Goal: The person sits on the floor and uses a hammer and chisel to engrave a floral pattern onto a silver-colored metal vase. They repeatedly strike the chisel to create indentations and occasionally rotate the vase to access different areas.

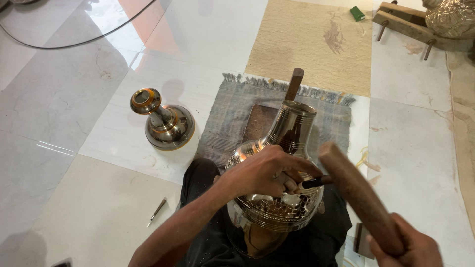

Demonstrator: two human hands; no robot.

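A shiny engraved metal pot (289,131) with a ribbed neck rests tilted on my lap, its neck pointing away from me. My left hand (267,173) lies on the pot's belly and grips a small dark chisel (312,182) whose tip touches the patterned surface. My right hand (408,247), at the lower right, is closed around a thick wooden mallet stick (358,195) raised above the chisel's end. Part of the engraved band shows below my left hand.
A second polished metal vessel (163,121) stands on the tiled floor to the left. A grey fringed mat (232,111) with a wooden block (296,81) lies ahead. A small tool (157,211) lies on the floor. Wooden clamp pieces (403,22) and another metal piece sit far right.
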